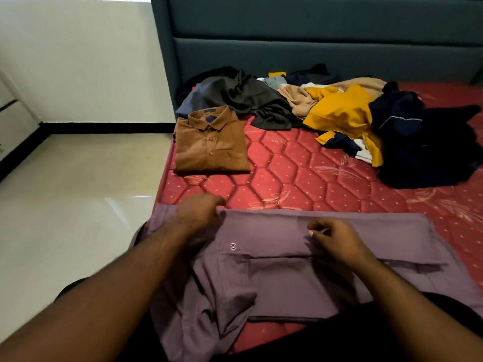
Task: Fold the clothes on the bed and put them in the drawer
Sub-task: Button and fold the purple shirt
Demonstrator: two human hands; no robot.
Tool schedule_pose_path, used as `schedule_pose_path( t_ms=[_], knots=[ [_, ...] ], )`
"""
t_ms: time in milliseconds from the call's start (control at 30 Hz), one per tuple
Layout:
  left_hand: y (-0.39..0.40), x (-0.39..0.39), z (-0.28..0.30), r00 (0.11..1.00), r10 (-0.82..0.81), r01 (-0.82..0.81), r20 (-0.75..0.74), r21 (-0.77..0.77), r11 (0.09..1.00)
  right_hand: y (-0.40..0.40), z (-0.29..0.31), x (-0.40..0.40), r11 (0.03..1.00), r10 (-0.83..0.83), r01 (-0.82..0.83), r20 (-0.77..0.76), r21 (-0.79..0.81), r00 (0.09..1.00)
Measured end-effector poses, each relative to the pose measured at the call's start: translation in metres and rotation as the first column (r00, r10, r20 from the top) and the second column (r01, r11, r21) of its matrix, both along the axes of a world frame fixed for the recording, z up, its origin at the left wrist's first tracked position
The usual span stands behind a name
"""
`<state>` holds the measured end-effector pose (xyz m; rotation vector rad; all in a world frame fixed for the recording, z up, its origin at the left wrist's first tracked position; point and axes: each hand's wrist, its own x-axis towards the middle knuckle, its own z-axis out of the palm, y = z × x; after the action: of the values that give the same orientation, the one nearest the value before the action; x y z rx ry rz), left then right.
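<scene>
A purple shirt (pixel 277 280) lies partly folded at the near edge of the red quilted mattress (pixel 295 168). My left hand (pixel 200 210) grips the shirt's far left edge with curled fingers. My right hand (pixel 333 235) pinches the cloth near the shirt's middle. A folded brown shirt (pixel 210 146) lies flat at the mattress's left edge, beyond my left hand. Further back sits a loose pile of unfolded clothes: a dark grey garment (pixel 243 99), a beige one (pixel 298 99), a yellow one (pixel 345 113) and dark navy ones (pixel 423 142).
A teal upholstered headboard (pixel 313 40) rises behind the pile. Pale tiled floor (pixel 78 194) lies to the left of the bed, with a white wall (pixel 83 58) and black skirting beyond. Part of a white cabinet (pixel 10 111) shows at the far left edge.
</scene>
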<state>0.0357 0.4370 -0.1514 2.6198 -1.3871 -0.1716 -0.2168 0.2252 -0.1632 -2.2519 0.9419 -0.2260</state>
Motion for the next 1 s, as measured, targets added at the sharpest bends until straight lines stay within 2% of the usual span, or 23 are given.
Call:
schedule_pose_path(
  t_ms=[133,200,233,300,367,467,567,667,700,767,833,933,1000],
  knots=[
    [-0.026,-0.016,-0.030,0.995,-0.101,0.101,0.009,-0.017,0.995,-0.043,-0.020,0.005,0.956,0.083,-0.142,-0.226,-0.258,0.971],
    [-0.036,-0.012,-0.038,0.994,-0.114,0.113,0.000,-0.032,0.993,-0.065,-0.022,0.001,0.935,0.067,-0.183,-0.353,-0.305,0.933],
    [-0.044,-0.012,-0.041,0.993,-0.113,0.111,-0.039,-0.046,0.993,-0.077,-0.024,-0.006,0.945,0.060,-0.176,-0.382,-0.276,0.922],
    [-0.052,-0.009,-0.041,0.985,-0.113,0.096,-0.133,-0.130,0.987,-0.095,-0.026,-0.018,0.976,0.064,-0.131,-0.340,-0.176,0.938],
    [-0.068,-0.008,-0.043,0.973,-0.148,0.122,-0.175,-0.149,0.981,-0.116,-0.028,-0.031,0.986,0.044,-0.091,-0.306,-0.141,0.951],
    [-0.082,-0.004,-0.042,0.959,-0.189,0.181,-0.213,-0.058,0.982,-0.129,-0.030,-0.033,0.980,-0.026,-0.031,-0.280,-0.198,0.960],
    [-0.093,-0.005,-0.041,0.929,-0.231,0.229,-0.288,-0.042,0.973,-0.137,-0.037,-0.028,0.980,-0.021,-0.032,-0.261,-0.197,0.965],
    [-0.100,-0.004,-0.034,0.915,-0.166,0.160,-0.367,-0.045,0.986,-0.147,-0.033,-0.025,0.976,-0.047,0.021,-0.115,-0.217,0.992],
    [-0.101,-0.001,-0.033,0.916,-0.133,0.123,-0.378,-0.050,0.991,-0.150,-0.031,-0.023,0.967,-0.040,0.007,-0.126,-0.254,0.991],
    [-0.104,0.001,-0.035,0.920,-0.096,0.095,-0.380,-0.023,0.995,-0.155,-0.032,-0.020,0.940,-0.003,-0.090,-0.270,-0.330,0.963],
    [-0.108,-0.005,-0.039,0.923,-0.075,0.091,-0.378,0.025,0.996,-0.154,-0.033,-0.019,0.935,-0.016,-0.107,-0.341,-0.339,0.940],
    [-0.112,-0.019,-0.042,0.930,-0.067,0.054,-0.361,-0.044,0.998,-0.160,-0.023,-0.031,0.955,-0.124,0.040,-0.275,-0.294,0.953],
    [-0.116,-0.031,-0.043,0.938,-0.100,0.065,-0.332,-0.113,0.991,-0.170,-0.011,-0.050,0.910,-0.336,0.265,-0.196,-0.318,0.921]
  ],
)
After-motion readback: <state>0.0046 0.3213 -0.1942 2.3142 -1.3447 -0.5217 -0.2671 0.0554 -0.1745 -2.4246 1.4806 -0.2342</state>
